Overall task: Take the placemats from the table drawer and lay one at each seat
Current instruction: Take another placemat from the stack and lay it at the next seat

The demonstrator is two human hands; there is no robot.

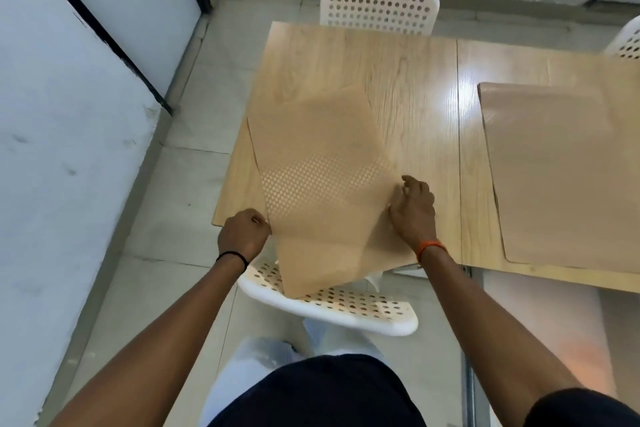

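Observation:
A tan placemat [322, 163] is held skewed over the near left corner of the wooden table [398, 66], its near corner hanging past the table edge over a white chair. It is blurred, and part of it shows a dotted pattern. My left hand [244, 230] grips its left edge at the table corner. My right hand [414, 208] grips its right edge. Further right on the table lies a stack of tan placemats [561, 173]. No drawer is in view.
A white perforated chair [332, 305] stands at the near side below the held mat. Another white chair [379, 5] sits at the far side, and a third chair [627, 40] at the far right. White walls [69, 114] close in on the left.

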